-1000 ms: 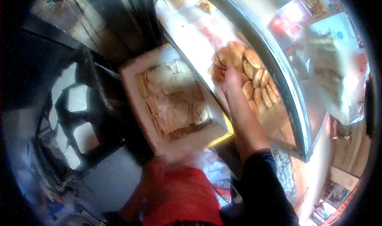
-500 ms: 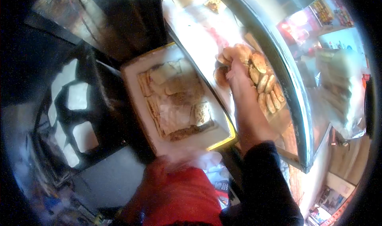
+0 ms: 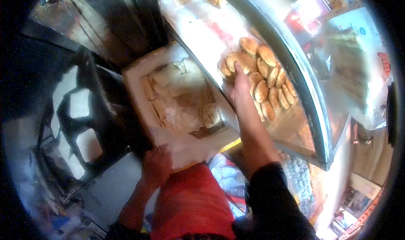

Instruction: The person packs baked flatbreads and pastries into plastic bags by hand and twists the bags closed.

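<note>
The buns (image 3: 272, 77) have a dry, matt, slightly rough crust. The case frame (image 3: 314, 105) is smooth metal with a bright gloss. The box (image 3: 136, 88) has smooth, matt walls, foam or plastic, I cannot tell which, and the flatbread (image 3: 181, 77) inside looks dry and matt. The sheet (image 3: 190, 149) at my left hand (image 3: 156, 166) is thin and filmy. My apron (image 3: 190, 206) and sleeve (image 3: 278, 202) are matt cloth; the printed bag (image 3: 230, 176) is crinkled, shiny plastic.
</note>
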A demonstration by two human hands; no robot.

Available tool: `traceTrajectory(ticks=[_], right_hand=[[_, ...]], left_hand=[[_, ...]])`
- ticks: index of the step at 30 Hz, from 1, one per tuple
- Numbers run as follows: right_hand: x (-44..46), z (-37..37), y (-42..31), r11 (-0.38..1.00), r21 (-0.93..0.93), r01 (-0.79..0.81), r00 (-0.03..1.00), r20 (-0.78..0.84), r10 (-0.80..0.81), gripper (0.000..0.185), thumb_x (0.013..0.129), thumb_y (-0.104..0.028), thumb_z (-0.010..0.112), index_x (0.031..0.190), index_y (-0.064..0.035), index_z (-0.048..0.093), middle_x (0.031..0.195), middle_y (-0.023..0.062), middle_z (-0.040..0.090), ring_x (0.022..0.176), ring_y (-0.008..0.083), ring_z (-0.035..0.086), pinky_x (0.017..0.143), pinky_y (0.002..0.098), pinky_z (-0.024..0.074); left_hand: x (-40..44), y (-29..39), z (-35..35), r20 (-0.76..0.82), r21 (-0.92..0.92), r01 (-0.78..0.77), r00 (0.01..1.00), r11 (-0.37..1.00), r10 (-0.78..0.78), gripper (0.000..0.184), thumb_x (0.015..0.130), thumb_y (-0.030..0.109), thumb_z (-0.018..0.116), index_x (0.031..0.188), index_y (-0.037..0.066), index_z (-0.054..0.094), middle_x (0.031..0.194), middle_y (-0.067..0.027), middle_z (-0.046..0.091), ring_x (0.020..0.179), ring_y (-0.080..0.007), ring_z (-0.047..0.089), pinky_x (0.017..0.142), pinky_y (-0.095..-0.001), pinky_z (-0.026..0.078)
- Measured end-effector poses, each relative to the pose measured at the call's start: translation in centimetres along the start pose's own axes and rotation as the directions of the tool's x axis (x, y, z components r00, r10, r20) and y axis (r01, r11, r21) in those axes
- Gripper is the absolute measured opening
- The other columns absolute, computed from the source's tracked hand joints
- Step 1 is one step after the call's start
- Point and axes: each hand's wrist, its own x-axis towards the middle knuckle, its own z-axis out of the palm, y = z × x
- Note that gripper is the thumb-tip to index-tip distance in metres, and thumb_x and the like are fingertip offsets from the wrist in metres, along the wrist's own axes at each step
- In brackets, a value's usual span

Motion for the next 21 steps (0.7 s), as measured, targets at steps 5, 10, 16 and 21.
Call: traceTrajectory(ticks=[5,10,16,21], right_hand=[[-0.4,1.7,1.4,0.962,-0.021,0.274,0.961,-0.027,-0.274,0.059,0.087,-0.029,0.076,0.128,0.0040,0.051,0.127,0.0168,0.057,0.114,0.0273,0.057,0.096,0.0414,0.0499],[-0.4,1.0,1.1,0.965,0.043,0.259,0.950,0.168,-0.263,0.050,0.086,-0.028,0.076,0.120,0.0024,0.054,0.120,0.0137,0.061,0.107,0.0248,0.060,0.093,0.0385,0.0498],[-4.9,-3.2,-0.3,0.985,0.146,0.087,0.929,0.346,-0.133,0.058,0.090,-0.031,0.072,0.133,-0.0027,0.045,0.129,0.0127,0.057,0.114,0.0286,0.058,0.101,0.0446,0.0469],[-11.5,-7.2,-0.4,0.914,0.369,-0.166,0.765,0.634,-0.117,0.061,0.092,-0.028,0.068,0.143,-0.0072,0.043,0.140,0.0094,0.056,0.127,0.0294,0.055,0.110,0.0494,0.0427]], left_hand=[[0.4,0.4,-0.9,0.087,-0.002,0.074,0.993,0.997,-0.074,0.027,0.089,0.009,0.054,0.113,0.000,0.064,0.122,-0.0186,0.064,0.108,-0.0394,0.060,0.095,-0.0507,0.045],[0.8,0.5,-0.8,0.156,-0.167,0.165,0.978,0.972,-0.139,0.028,0.087,0.004,0.054,0.111,0.003,0.068,0.128,-0.0186,0.060,0.115,-0.0362,0.059,0.093,-0.0470,0.048],[1.9,0.5,-0.7,0.167,-0.242,0.143,0.981,0.960,-0.104,0.041,0.086,-0.001,0.047,0.126,0.000,0.056,0.136,-0.0236,0.050,0.125,-0.0426,0.050,0.107,-0.0463,0.042],[3.5,0.8,-1.5,0.208,-0.416,0.187,0.972,0.890,-0.107,0.051,0.081,-0.004,0.046,0.132,0.000,0.052,0.139,-0.0253,0.048,0.134,-0.0443,0.042,0.116,-0.0472,0.032]])
